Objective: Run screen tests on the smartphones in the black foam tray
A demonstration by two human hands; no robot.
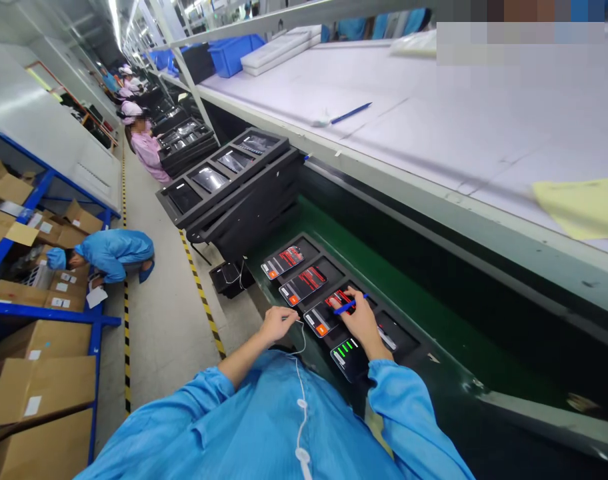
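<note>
A black tray [341, 267] with several compartments lies in front of me. Phones with lit screens rest along its near side. My right hand [361, 320] is closed round a blue pen-like stick [351, 304], over a phone [318, 320] with red text and an orange patch. To its left are a second such phone [304, 285] and a third [283, 262]. Nearer my body, a phone [348, 355] shows green bars. My left hand [280, 325] is pinched at the tray's near edge on a thin white cord [304, 340], which hangs towards my blue smock.
Stacked black trays [224, 177] hold dark devices at the left. A white shelf [434, 120] above carries a blue pen [351, 113] and yellow paper [584, 207]. A person in blue [117, 253] crouches by boxes across the aisle; others in pink sit farther along the line.
</note>
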